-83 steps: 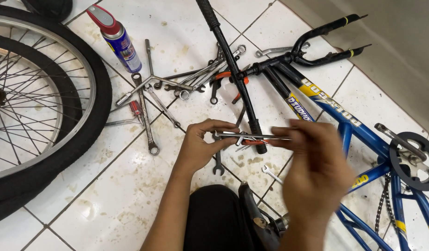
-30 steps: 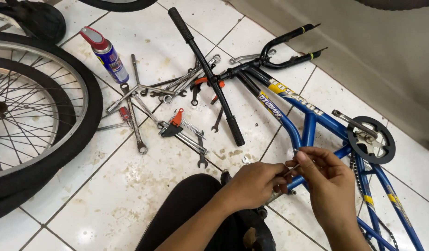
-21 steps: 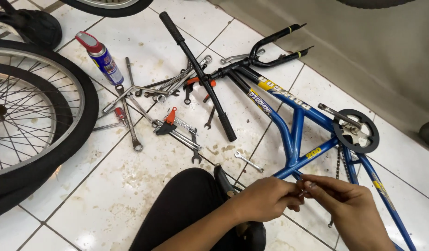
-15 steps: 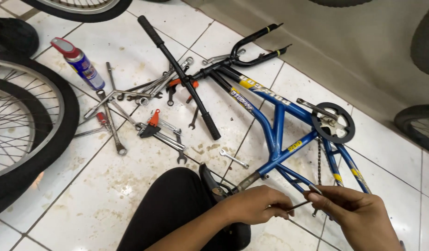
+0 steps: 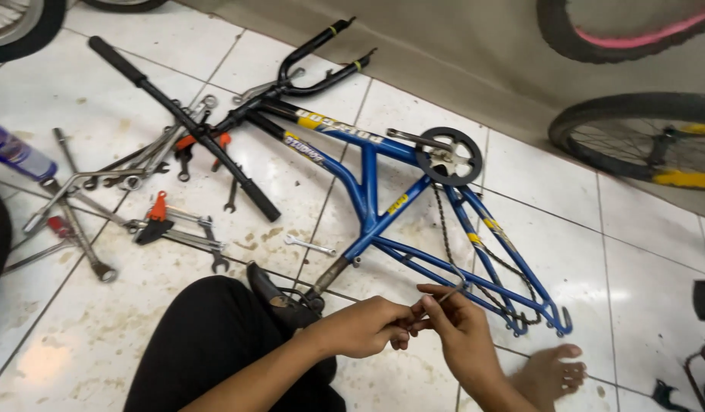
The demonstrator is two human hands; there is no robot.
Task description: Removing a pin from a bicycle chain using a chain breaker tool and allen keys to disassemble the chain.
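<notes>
Hands first, seen from our head camera: we are holding our left hand and right hand together low in the frame, fingertips meeting. Our right grip is pinching closed on a thin metal rod, which is angling up toward the chain stays; our left grip is curling shut against its lower end, though we cannot tell exactly how much of it the fingers are covering.

Just beyond the hands, a blue bicycle frame is lying flat on the white tiled floor, with its chainring and loose chain attached and a black fork at the head end. A small wrench is lying beside the seat tube. To the left, a black seat post is crossing a scattered pile of spanners. Our bare foot is resting at lower right.
</notes>
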